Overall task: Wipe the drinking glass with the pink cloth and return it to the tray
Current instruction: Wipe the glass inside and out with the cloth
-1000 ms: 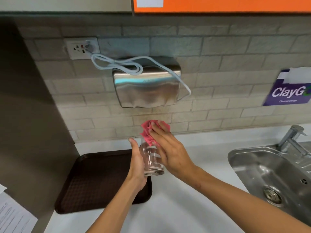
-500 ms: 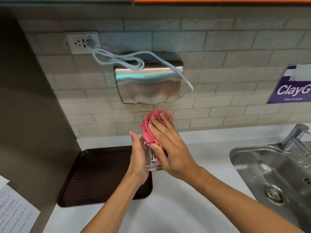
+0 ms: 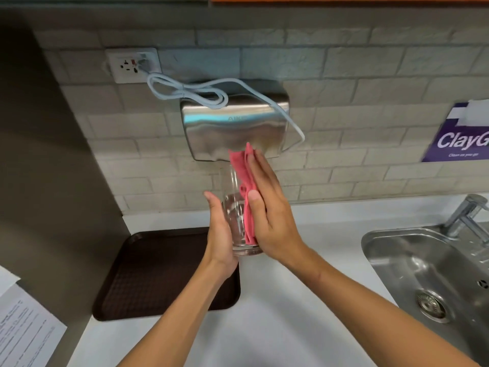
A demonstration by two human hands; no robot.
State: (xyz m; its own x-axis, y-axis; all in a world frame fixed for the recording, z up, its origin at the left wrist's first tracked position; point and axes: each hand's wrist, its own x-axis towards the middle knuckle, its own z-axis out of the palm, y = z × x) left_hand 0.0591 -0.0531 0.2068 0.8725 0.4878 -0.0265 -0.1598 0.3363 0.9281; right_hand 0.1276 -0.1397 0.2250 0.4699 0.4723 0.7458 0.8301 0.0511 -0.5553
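Observation:
A clear drinking glass is held upright in the air above the counter, over the right edge of the dark brown tray. My left hand grips its lower left side. My right hand lies flat against the glass's right side and presses the pink cloth onto it. The cloth runs from above the rim down almost to the base. The tray has nothing on it.
A steel hand dryer with a white cable hangs on the tiled wall just behind the glass. A steel sink and tap lie to the right. A dark panel and papers stand at the left.
Both hands have lifted the glass higher, up in front of the dryer. My right hand has flattened out, spreading the pink cloth along the glass's side instead of bunching it at the rim.

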